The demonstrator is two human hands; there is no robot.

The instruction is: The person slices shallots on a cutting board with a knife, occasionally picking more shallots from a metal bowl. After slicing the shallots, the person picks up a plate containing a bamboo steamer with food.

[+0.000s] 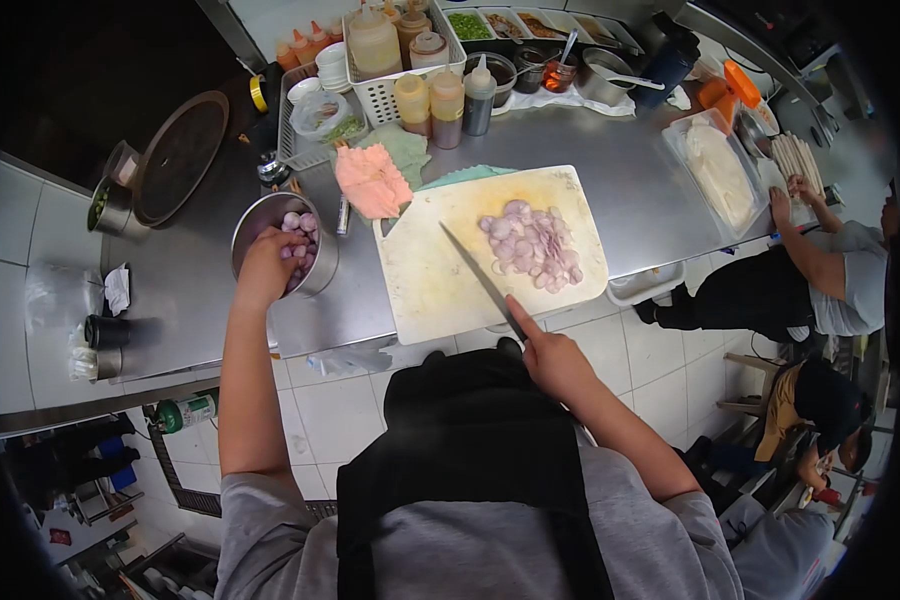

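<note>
Lying sliced on a white cutting board (425,280), toward its right half: purple bulb slices (530,245), one loose heap, partly overlapping. Knife (482,280), one, long-bladed: grasped by the handle in the right hand (558,362), index finger laid along it, blade slanting over the board to the left of the heap. Metal pot (328,268), one, near the board's left side: contains whole purple bulbs (301,222). Left hand (268,262): within the pot's mouth, fingers bent over the bulbs; whether one is gripped, cannot tell. Step in hand, as judged: picking from the pot, cutting paused. Next move seems to call for a secure pinch on a bulb, a lift clear of the rim and a steady blade. Possible hindrances: pink cloth (372,180), crumpled at the board's far left corner, and one slim dark item (343,216) between pot and board. Beyond: green cloth (407,150); squeeze bottles (447,110), three, before a white basket (385,103) of further bottles. Far right: co-worker (842,265), well apart from the board.
</note>
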